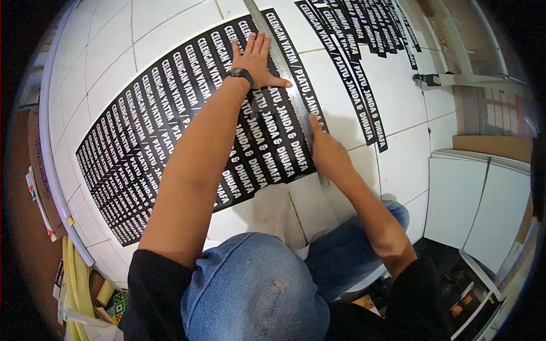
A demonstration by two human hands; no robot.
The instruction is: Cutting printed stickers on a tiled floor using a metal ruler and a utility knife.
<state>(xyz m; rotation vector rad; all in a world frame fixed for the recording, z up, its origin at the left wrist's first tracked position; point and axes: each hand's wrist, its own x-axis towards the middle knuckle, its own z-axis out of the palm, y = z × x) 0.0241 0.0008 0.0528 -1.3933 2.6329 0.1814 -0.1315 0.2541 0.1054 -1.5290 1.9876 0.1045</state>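
Observation:
A large printed sheet (200, 123) with rows of white lettering on black bands lies flat on the white tiled floor. A long steel ruler (297, 99) crosses it near its right end, leaving one lettered band on the ruler's right. My left hand (257, 59), a dark watch on its wrist, presses down there with fingers spread, its thumb on the ruler. Lower down, my right hand (330, 155) rests at the ruler's right edge, index finger stretched along it and the other fingers curled. Whatever may be inside that hand is hidden.
Separate lettered strips (352, 81) lie to the right, with several more strips (375, 27) at the upper right. White panels (477, 192) lean at the right. A pale tube (49, 128) borders the left side. My denim-covered knee (256, 290) is in front.

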